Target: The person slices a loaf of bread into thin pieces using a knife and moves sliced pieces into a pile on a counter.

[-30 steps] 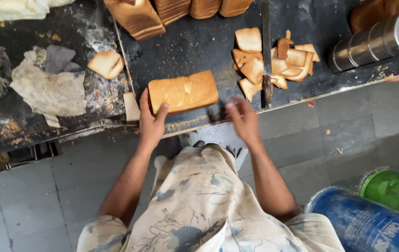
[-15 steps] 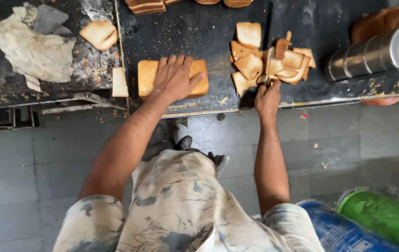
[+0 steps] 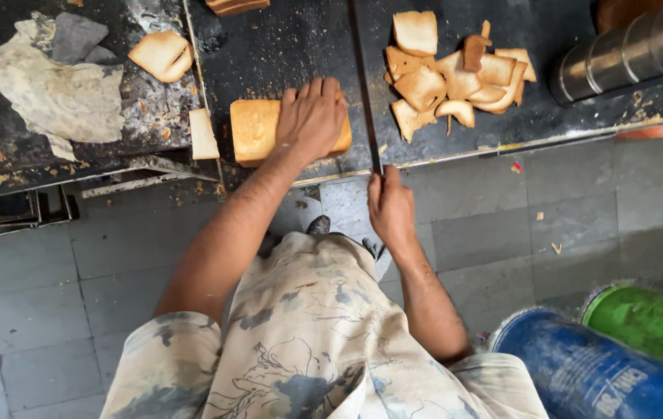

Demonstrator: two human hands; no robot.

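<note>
My left hand (image 3: pixel 312 116) lies flat, fingers spread, pressing the bread loaf (image 3: pixel 258 130) at the near edge of the dark table (image 3: pixel 293 46). My right hand (image 3: pixel 390 206) is closed around the knife handle, its long blade (image 3: pixel 361 85) running toward twelve o'clock beside the loaf; cut slices (image 3: pixel 455 77) are heaped at two o'clock.

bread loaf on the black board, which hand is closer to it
Left. The left hand lies flat on the loaf; the right hand grips the knife beside it.
</note>
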